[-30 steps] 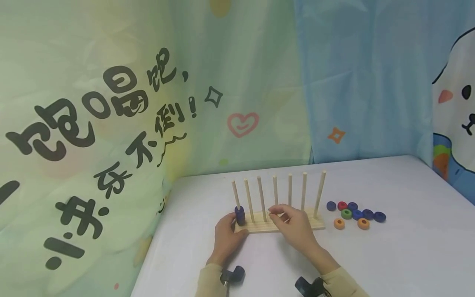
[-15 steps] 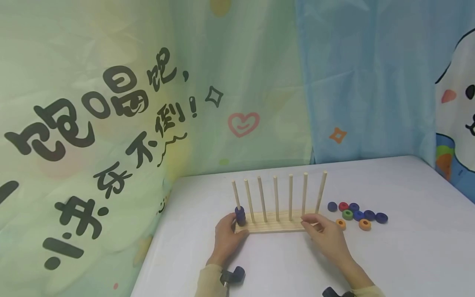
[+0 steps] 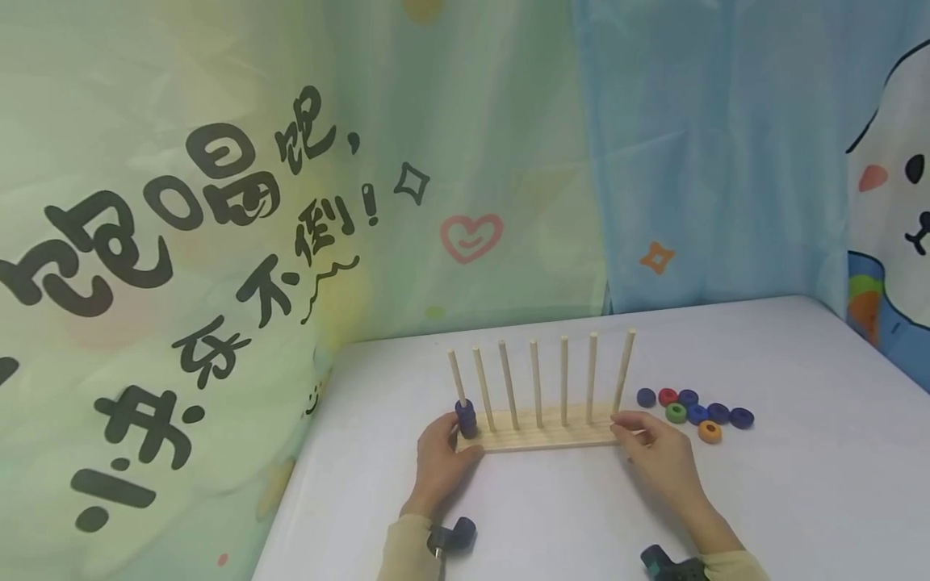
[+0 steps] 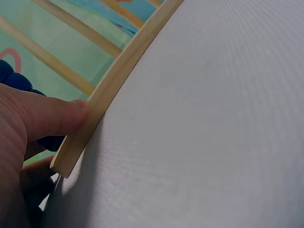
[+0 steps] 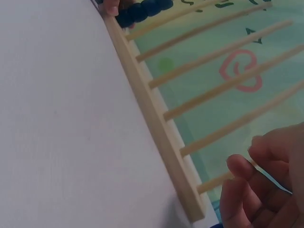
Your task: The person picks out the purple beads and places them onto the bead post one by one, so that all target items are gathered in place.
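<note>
A wooden peg rack (image 3: 545, 440) with several upright pegs stands on the table. Dark blue beads (image 3: 466, 420) are stacked on its leftmost peg. My left hand (image 3: 439, 460) grips the rack's left end; in the left wrist view its thumb (image 4: 59, 116) presses the front edge of the base. By the rack's right end is my right hand (image 3: 664, 456), fingers loosely bent. The right wrist view shows these fingers (image 5: 238, 166) near the rightmost peg (image 5: 213, 183), with no bead visible between them. Whether they touch the rack cannot be told.
Loose beads lie right of the rack: several blue ones (image 3: 718, 413), a red one (image 3: 667, 396), a green one (image 3: 676, 412) and an orange one (image 3: 710, 432). A printed curtain (image 3: 523, 161) hangs behind the white table (image 3: 552, 516).
My right hand has moved right, from the middle of the rack to its right end. One orange bead is now out of sight in the area of that hand. The left hand keeps its hold.
</note>
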The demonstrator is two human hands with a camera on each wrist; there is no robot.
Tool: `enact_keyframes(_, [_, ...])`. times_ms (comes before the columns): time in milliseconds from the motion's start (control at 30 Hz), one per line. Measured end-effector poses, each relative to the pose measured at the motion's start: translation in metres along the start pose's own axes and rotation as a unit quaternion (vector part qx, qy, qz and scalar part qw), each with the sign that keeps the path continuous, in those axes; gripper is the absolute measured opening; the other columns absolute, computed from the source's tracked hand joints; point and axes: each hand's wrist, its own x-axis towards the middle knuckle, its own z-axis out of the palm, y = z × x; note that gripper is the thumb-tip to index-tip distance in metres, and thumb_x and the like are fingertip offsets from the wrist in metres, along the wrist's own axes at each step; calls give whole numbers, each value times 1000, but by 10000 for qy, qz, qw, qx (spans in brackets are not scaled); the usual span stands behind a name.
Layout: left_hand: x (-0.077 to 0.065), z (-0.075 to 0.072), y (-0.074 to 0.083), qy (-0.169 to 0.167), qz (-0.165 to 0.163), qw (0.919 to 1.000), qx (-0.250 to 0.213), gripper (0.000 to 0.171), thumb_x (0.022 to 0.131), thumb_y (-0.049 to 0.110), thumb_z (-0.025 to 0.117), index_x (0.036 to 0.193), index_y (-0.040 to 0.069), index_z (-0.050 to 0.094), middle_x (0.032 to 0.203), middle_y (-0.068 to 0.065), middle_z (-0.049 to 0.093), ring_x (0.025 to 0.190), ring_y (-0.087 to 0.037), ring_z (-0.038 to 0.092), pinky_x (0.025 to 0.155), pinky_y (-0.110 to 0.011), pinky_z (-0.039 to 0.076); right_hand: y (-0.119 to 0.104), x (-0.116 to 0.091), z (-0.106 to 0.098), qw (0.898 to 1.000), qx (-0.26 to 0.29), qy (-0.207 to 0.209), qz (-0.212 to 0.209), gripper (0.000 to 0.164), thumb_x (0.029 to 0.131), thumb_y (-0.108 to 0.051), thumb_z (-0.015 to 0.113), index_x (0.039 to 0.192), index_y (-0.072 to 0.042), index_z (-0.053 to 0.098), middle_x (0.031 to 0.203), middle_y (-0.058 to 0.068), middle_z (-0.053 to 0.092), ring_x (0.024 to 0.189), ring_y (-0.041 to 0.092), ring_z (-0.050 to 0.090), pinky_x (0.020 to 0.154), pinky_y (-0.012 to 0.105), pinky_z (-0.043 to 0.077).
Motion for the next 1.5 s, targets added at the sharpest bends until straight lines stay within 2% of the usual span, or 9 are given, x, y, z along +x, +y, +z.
enact_keyframes(400, [0, 2, -5, 27, 94, 9999, 48, 50, 72, 24, 80, 118, 10, 66, 121, -11, 66, 120, -32, 57, 108, -51, 38, 11, 3, -10, 9982, -374, 150, 434, 22, 94, -28, 65, 106, -10, 72, 93, 9, 73, 69, 1, 58, 58, 19, 45])
enact_keyframes(567, [1, 2, -5, 103, 205, 9997, 121, 49, 71, 23, 80, 117, 10, 66, 120, -10, 67, 118, -32, 58, 107, -50, 39, 14, 7, -24, 9964, -433, 433, 584, 26, 94, -30, 64, 106, -9, 72, 90, 10, 74, 71, -4, 58, 60, 13, 45])
enact_keyframes(700, [1, 2, -3, 83, 190, 9997, 147, 49, 72, 23, 80, 118, 10, 66, 121, -11, 66, 119, -32, 57, 108, -51, 39, 24, 11, -34, 9920, -410, 715, 952, 31, 95, -36, 62, 107, -9, 72, 90, 9, 75, 71, -9, 57, 63, 14, 44])
enact_keyframes(867, [1, 0, -2, 37, 101, 9999, 106, 50, 73, 23, 79, 119, 8, 65, 122, -12, 66, 121, -33, 56, 109, -52, 37, 36, 15, -42, 9842, -508, 845, 1473, 38, 96, -40, 57, 114, -8, 69, 108, 12, 72, 94, 15, 64, 73, 22, 44])
enact_keyframes(967, [0, 0, -2, 33, 89, 9999, 105, 50, 73, 23, 79, 119, 8, 65, 122, -12, 65, 121, -33, 56, 109, -51, 37, 41, 17, -45, 9807, -466, 835, 1703, 42, 98, -41, 54, 119, -6, 66, 116, 15, 69, 105, 28, 61, 77, 28, 43])
enact_keyframes(1067, [0, 0, -1, 49, 115, 9999, 94, 50, 73, 22, 79, 119, 8, 65, 122, -12, 66, 121, -33, 56, 109, -51, 37, 44, 19, -49, 9760, -437, 905, 1931, 44, 98, -42, 53, 119, -7, 66, 115, 16, 69, 97, 21, 61, 74, 28, 43])
enact_keyframes(1200, [0, 0, -1, 65, 135, 9998, 90, 49, 72, 22, 79, 118, 9, 66, 121, -12, 66, 120, -33, 56, 108, -52, 37, 51, 20, -51, 9701, -369, 1093, 2136, 42, 97, -41, 54, 121, -7, 65, 111, 14, 70, 76, 3, 57, 61, 16, 43])
enact_keyframes(1300, [0, 0, -1, 41, 94, 9999, 97, 49, 73, 23, 79, 118, 10, 66, 122, -11, 66, 121, -33, 56, 109, -52, 36, 58, 22, -54, 9650, -294, 1343, 2233, 40, 97, -36, 56, 124, -7, 64, 111, 13, 68, 70, -4, 52, 56, 11, 42])
enact_keyframes(1500, [0, 0, -1, 0, 28, 10000, 60, 51, 73, 24, 79, 120, 9, 65, 123, -12, 65, 122, -33, 55, 110, -52, 35, 67, 25, -64, 9523, -319, 1777, 2461, 39, 97, -30, 55, 127, -8, 62, 112, 11, 66, 69, -1, 48, 58, 13, 38])
